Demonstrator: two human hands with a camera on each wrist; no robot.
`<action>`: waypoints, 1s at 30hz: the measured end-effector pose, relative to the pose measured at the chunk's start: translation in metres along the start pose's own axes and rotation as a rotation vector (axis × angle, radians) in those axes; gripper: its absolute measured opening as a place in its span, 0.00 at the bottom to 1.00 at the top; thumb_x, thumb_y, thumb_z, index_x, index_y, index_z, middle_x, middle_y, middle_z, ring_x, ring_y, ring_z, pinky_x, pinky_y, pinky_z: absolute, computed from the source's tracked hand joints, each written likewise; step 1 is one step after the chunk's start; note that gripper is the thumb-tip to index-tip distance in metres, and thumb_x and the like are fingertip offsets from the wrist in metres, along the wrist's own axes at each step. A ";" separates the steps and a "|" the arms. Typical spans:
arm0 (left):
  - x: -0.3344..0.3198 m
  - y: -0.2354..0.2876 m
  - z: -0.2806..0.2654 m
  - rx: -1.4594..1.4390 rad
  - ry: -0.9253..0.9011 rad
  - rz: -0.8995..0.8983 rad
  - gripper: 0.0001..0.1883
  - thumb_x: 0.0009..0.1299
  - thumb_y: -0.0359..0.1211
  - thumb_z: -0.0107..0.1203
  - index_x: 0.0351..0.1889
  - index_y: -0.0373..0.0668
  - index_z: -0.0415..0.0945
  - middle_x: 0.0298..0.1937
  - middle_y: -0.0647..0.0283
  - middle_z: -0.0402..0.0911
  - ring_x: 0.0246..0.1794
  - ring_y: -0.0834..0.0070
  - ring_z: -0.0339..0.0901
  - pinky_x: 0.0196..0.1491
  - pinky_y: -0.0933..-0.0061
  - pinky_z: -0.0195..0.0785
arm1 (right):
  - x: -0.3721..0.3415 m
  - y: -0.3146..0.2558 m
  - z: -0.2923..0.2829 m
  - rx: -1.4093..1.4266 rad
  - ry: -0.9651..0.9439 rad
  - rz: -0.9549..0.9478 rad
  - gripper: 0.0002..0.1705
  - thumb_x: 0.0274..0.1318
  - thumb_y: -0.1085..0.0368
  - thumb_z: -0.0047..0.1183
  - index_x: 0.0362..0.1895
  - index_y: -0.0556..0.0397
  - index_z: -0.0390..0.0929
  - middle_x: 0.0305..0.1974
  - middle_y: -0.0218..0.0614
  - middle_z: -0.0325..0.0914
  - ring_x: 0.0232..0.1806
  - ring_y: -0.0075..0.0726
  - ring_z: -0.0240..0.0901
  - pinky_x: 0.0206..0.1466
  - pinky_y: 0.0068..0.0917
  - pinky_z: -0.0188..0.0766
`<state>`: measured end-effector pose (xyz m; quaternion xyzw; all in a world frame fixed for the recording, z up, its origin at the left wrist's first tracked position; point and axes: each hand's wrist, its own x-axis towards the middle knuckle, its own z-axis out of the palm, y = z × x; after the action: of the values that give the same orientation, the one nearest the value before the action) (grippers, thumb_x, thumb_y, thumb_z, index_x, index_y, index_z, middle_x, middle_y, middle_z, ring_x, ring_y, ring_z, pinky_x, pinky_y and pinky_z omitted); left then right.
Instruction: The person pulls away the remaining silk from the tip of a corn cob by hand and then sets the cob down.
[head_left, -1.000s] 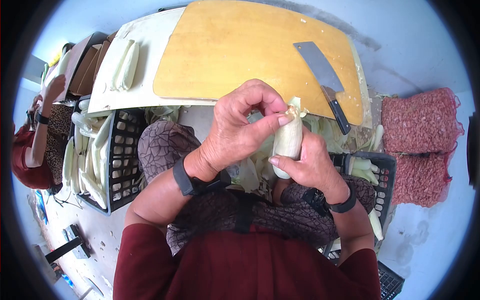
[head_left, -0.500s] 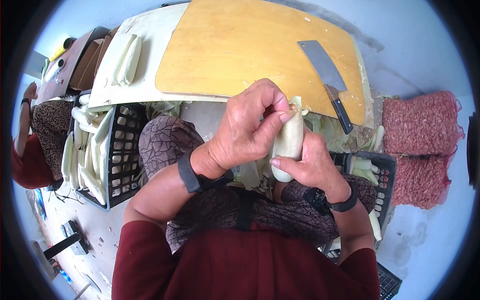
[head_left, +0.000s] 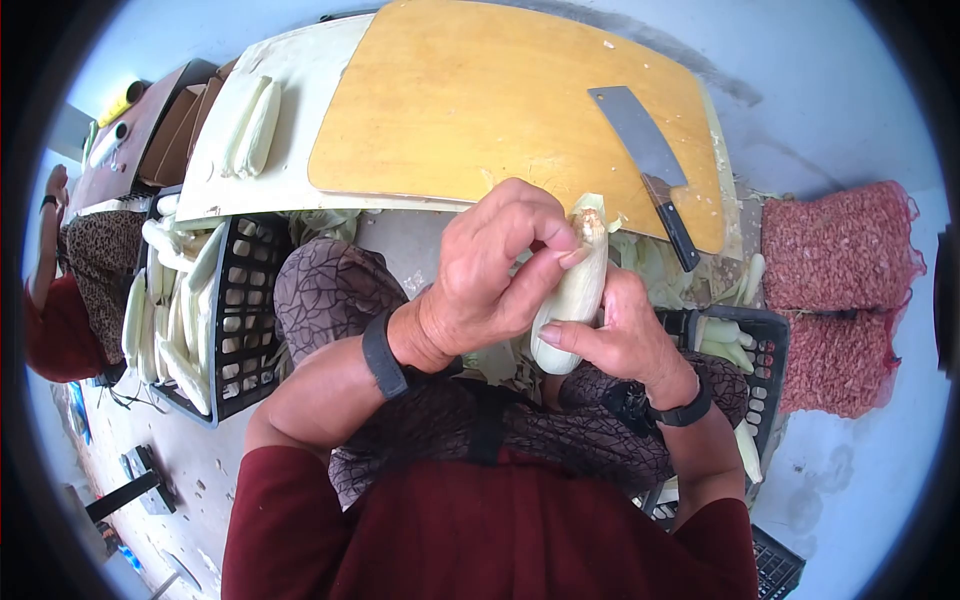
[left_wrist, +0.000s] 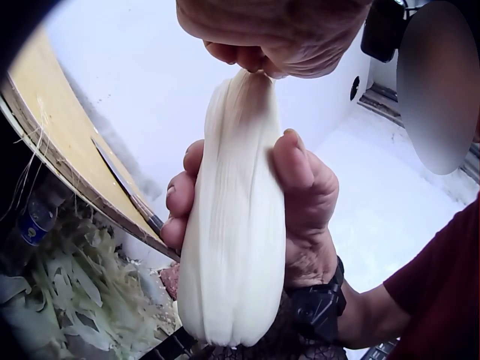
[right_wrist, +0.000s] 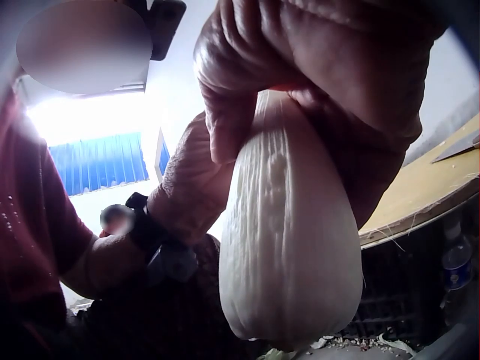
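An ear of corn (head_left: 572, 305) in pale husk stands tilted over the lap, its cut stem end up. My right hand (head_left: 632, 328) grips its side, thumb across the front and the other fingers behind, as the left wrist view shows. With thumb and forefinger my left hand (head_left: 500, 268) pinches the husk (left_wrist: 247, 97) near the stem end. That hand's other fingers are curled. In the right wrist view the rounded lower part of the ear (right_wrist: 292, 255) hangs below my right hand.
A cleaver (head_left: 640, 140) lies on the yellow board (head_left: 450, 100). Two ears of corn (head_left: 252, 128) lie on the white surface beside it. Crates (head_left: 248, 320) with corn stand on both sides. Red mesh sacks (head_left: 840, 245) are at right. Another person's sleeve (head_left: 60, 325) shows at left.
My left hand's pinch has moved from the stem end slightly down the ear's side, baring the cut end to view. The ear's lower end has swung slightly left. The other person's arm has lowered.
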<state>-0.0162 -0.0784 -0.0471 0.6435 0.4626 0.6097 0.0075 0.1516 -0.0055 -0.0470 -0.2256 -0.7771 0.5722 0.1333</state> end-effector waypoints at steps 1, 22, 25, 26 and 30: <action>-0.001 0.002 0.000 -0.002 -0.004 -0.021 0.09 0.56 0.21 0.58 0.33 0.39 0.72 0.30 0.58 0.74 0.29 0.65 0.74 0.31 0.70 0.67 | 0.000 0.001 0.000 0.000 0.001 0.000 0.27 0.40 0.63 0.66 0.46 0.58 0.73 0.28 0.39 0.77 0.30 0.33 0.76 0.35 0.31 0.71; -0.011 0.002 0.006 -0.311 0.068 -0.311 0.15 0.57 0.22 0.61 0.41 0.38 0.70 0.33 0.63 0.75 0.30 0.78 0.73 0.37 0.77 0.69 | 0.000 0.000 0.000 0.032 0.001 0.040 0.25 0.40 0.64 0.67 0.44 0.61 0.73 0.31 0.41 0.79 0.34 0.31 0.78 0.37 0.29 0.73; -0.011 0.002 0.003 -0.288 0.008 -0.309 0.17 0.57 0.20 0.61 0.42 0.37 0.68 0.34 0.64 0.74 0.33 0.81 0.71 0.40 0.78 0.67 | 0.000 0.003 0.000 0.044 0.014 0.015 0.25 0.40 0.64 0.67 0.44 0.61 0.73 0.31 0.40 0.79 0.33 0.31 0.78 0.37 0.30 0.73; -0.011 0.001 0.003 -0.260 -0.011 -0.286 0.17 0.57 0.20 0.61 0.42 0.37 0.68 0.34 0.64 0.74 0.33 0.81 0.71 0.40 0.78 0.67 | 0.000 0.002 0.000 0.039 0.014 0.020 0.25 0.40 0.64 0.67 0.44 0.62 0.73 0.31 0.40 0.79 0.33 0.31 0.78 0.37 0.30 0.73; -0.010 0.002 0.001 -0.172 -0.058 -0.226 0.15 0.58 0.20 0.60 0.42 0.36 0.69 0.33 0.64 0.74 0.33 0.81 0.71 0.39 0.79 0.67 | 0.000 0.002 -0.002 0.024 0.002 0.029 0.25 0.40 0.64 0.67 0.43 0.62 0.73 0.30 0.40 0.79 0.33 0.30 0.77 0.37 0.30 0.72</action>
<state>-0.0125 -0.0851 -0.0535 0.6018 0.4777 0.6235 0.1446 0.1527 -0.0037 -0.0480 -0.2359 -0.7665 0.5833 0.1284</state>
